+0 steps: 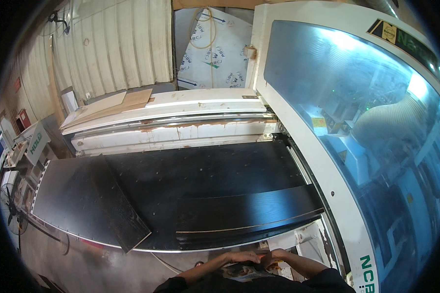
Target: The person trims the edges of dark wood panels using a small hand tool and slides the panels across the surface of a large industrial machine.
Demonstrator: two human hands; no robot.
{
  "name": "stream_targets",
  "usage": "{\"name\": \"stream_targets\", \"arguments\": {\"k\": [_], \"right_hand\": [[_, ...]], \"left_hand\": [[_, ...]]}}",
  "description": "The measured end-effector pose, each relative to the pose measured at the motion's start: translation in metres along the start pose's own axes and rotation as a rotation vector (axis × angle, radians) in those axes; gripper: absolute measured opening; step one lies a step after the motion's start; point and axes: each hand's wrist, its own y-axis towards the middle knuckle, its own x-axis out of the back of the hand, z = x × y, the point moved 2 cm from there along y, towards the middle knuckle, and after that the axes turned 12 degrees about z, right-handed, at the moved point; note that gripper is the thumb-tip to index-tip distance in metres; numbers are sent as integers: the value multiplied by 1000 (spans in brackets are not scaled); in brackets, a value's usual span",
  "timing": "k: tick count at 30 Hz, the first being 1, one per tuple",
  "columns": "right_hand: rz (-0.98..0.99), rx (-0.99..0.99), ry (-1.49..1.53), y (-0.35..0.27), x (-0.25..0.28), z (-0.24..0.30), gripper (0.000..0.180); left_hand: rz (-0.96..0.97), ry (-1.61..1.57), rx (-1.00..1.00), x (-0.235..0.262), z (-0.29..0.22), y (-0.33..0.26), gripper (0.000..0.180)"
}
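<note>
Close to my body at the lower edge, my left hand point(245, 257) and my right hand point(275, 258) are together with their fingers curled. A small orange-red bit point(262, 257) shows between them, too small to name. Just beyond them a dark wood-grain board point(249, 207) lies flat along the front right of the black machine table point(181, 168). Another dark strip point(200, 239) lies along its front edge. Farther left, a long dark board point(122, 212) lies aslant, its near end jutting past the table's edge. Neither hand touches the boards.
A large white machine housing with a blue-tinted window point(357, 107) and a ribbed hose inside stands at the right. Behind the table runs a white rail beam point(181, 132) with thin brown sheets point(112, 105) on it. At far left stands a fan point(13, 207).
</note>
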Motion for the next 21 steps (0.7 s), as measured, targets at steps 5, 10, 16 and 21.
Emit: {"name": "stream_targets", "arguments": {"k": [5, 10, 16, 21], "right_hand": [[101, -87, -57, 43, 5, -46, 30], [138, -81, -93, 62, 14, -52, 29], [113, -41, -74, 67, 22, -59, 28], [95, 21, -25, 86, 29, -84, 28]], "left_hand": [[21, -70, 77, -10, -22, 13, 53], [-62, -77, 132, -21, -57, -3, 55], [-79, -68, -63, -19, -27, 15, 48], [-113, -113, 26, -28, -48, 15, 46]]}}
